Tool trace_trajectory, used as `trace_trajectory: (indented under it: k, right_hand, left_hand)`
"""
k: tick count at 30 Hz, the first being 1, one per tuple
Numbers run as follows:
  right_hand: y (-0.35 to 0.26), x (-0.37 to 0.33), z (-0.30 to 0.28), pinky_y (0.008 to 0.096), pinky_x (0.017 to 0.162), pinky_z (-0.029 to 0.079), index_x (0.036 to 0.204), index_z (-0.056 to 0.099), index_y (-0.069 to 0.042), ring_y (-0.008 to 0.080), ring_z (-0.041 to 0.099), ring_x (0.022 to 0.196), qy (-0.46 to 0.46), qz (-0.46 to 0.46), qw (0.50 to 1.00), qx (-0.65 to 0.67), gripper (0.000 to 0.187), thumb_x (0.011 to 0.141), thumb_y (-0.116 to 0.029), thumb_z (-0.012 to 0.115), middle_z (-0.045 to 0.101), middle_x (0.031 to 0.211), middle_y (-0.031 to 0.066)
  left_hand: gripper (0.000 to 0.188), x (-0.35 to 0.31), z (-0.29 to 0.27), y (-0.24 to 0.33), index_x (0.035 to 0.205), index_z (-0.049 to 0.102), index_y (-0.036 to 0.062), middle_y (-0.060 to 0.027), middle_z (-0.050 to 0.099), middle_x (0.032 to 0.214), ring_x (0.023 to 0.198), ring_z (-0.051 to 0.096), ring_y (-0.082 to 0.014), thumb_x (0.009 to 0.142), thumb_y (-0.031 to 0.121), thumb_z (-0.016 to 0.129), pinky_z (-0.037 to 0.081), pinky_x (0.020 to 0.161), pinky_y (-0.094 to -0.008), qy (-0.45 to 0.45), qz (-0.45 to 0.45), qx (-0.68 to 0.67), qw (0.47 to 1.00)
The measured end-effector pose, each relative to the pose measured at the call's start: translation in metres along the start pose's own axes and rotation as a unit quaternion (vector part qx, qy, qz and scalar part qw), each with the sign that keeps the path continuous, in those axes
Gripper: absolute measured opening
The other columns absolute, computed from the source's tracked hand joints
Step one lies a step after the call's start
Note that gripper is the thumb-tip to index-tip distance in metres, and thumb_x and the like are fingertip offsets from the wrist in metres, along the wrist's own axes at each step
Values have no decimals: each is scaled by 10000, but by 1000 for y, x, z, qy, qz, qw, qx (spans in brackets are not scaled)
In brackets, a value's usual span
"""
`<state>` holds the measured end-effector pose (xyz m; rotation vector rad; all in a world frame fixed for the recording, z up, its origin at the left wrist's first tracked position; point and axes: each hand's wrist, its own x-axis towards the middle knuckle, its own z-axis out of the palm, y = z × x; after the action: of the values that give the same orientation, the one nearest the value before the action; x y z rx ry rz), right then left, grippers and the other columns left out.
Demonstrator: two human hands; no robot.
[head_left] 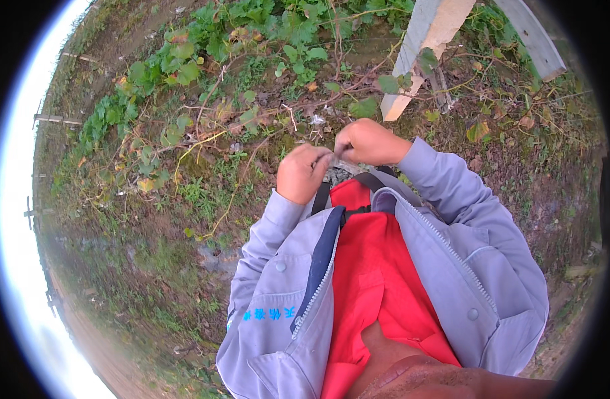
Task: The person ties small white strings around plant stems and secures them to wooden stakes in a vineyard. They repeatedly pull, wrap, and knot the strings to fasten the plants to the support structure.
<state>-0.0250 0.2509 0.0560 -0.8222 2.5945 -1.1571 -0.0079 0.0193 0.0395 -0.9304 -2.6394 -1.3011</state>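
Outdoors: weedy ground (165, 259), leafy vines (363, 108) trailing, pale post (418, 43) beyond. Left hand (302, 173), right hand (373, 141) nearly touching, both pinching thin pale strip (345, 165).

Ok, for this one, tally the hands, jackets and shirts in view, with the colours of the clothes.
Hands: 2 (left hand, right hand)
Grey jacket: 1
Red shirt: 1
Total: 4
Left uncounted: thin pale material between the hands, too small to tell how many pieces.
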Motion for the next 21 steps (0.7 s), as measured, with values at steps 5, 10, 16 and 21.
trace_trajectory:
  k: [5,10,16,21]
  right_hand:
    - [0,3,3,300,774,552,941,776,-15,112,696,830,23,74,933,353,130,840,-95,791,764,905,50]
    - [0,14,8,334,753,553,884,766,-7,172,706,791,132,-10,990,-47,107,800,-71,750,755,908,93]
    - [0,11,-1,309,748,555,929,783,-7,151,702,802,-79,61,946,309,145,801,-75,790,760,893,82]
    - [-4,21,18,292,784,564,939,773,13,143,706,845,115,131,904,389,114,862,-71,760,768,928,87]
  left_hand:
    - [119,8,-3,-3,986,766,23,-122,711,862,776,694,-253,920,118,737,537,702,-355,3,-176,-187,967]
    - [132,0,-3,3,1008,769,30,-125,696,836,758,687,-258,905,104,735,532,689,-364,32,-25,-18,999]
    - [155,1,-12,-14,1044,769,31,-76,708,820,760,677,-168,926,127,740,535,682,-311,-11,-131,-144,981]
    - [161,-5,3,-12,1046,776,19,-45,730,847,768,681,-137,954,144,732,543,703,-288,55,-195,-270,941]
